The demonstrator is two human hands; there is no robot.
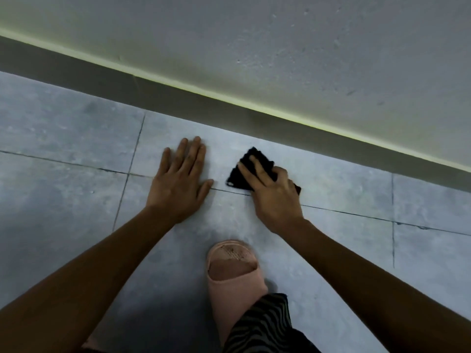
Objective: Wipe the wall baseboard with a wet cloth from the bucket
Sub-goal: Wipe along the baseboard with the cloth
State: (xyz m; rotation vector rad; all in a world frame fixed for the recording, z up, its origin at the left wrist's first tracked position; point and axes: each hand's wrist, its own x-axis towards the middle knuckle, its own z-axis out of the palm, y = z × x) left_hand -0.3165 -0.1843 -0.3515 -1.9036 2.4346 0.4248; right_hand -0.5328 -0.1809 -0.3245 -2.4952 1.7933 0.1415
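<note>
A dark grey baseboard (229,112) runs diagonally from upper left to right under a pale wall, with a yellowish strip along its top edge. My right hand (272,189) presses on a black cloth (239,177), which lies on the floor tiles a short way in front of the baseboard, apart from it. My left hand (179,182) lies flat on the tile to the left of the cloth, fingers spread, holding nothing. No bucket is in view.
Grey floor tiles (63,149) with dark grout lines cover the ground. My foot in a pink slipper (233,271) stands just behind the hands, with a striped trouser leg (262,324) at the bottom edge.
</note>
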